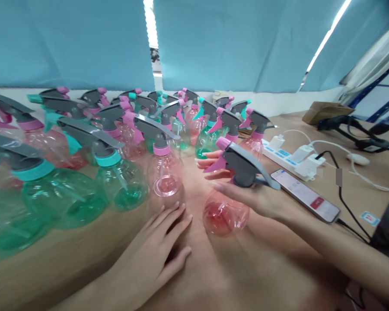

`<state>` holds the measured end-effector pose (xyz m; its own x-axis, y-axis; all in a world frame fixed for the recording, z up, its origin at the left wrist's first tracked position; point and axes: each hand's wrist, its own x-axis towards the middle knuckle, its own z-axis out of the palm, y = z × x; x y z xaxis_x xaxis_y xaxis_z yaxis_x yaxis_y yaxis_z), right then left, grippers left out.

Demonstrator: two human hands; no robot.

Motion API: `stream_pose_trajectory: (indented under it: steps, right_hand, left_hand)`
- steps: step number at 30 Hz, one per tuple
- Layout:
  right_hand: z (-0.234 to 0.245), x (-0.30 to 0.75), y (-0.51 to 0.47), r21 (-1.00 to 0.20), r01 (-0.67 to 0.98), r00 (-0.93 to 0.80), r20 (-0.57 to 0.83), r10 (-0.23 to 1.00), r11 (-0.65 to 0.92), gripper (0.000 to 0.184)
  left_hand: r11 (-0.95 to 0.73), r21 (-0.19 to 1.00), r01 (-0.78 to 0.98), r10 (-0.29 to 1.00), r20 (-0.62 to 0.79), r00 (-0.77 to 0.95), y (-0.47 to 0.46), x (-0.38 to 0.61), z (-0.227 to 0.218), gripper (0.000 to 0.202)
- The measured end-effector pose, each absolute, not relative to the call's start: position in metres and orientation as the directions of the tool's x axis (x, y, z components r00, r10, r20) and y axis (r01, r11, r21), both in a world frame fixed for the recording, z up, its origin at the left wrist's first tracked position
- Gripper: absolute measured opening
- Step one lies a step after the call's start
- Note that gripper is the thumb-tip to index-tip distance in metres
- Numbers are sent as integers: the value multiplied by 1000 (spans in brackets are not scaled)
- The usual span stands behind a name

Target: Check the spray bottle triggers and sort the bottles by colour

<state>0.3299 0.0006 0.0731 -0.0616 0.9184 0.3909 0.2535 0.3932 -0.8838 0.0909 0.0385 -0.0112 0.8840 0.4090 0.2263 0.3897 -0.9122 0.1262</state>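
My right hand reaches around the neck of a clear pink spray bottle, thumb across the front and fingers stretched out behind the pink trigger. The bottle has a grey head with a pink nozzle, leans slightly and holds a little liquid or colour at its base. My left hand lies flat on the table, fingers spread, holding nothing. Just beyond its fingertips stands another pink spray bottle. To the left of that is a green spray bottle with a turquoise collar.
Several more pink and green spray bottles crowd the left and back of the table. At the right lie a white power strip with chargers, a phone, cables, a white mouse and a cardboard box. Blue curtains hang behind.
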Motion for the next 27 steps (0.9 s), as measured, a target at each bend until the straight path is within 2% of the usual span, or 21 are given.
stream_pose_trajectory:
  steps: [6, 13, 16, 20, 27]
  right_hand:
    - [62, 347, -2, -873, 401, -52, 280, 959, 277, 52]
    - [51, 366, -32, -729, 572, -67, 414, 908, 375, 50]
    - [54, 362, -45, -674, 665, -30, 406, 913, 321, 52]
    - [57, 357, -47, -646, 716, -2, 377, 926, 264, 46]
    - [55, 361, -5, -545, 781, -61, 420, 906, 305, 49]
  left_hand:
    - [-907, 146, 395, 420, 260, 870, 39, 94, -14, 45]
    - [-898, 145, 415, 439, 273, 856, 38, 98, -18, 45]
    - [-898, 144, 417, 441, 276, 854, 38, 101, -20, 45]
    - [-900, 129, 416, 435, 283, 855, 37, 108, -20, 46]
    - [-901, 121, 417, 434, 223, 873, 36, 113, -7, 45]
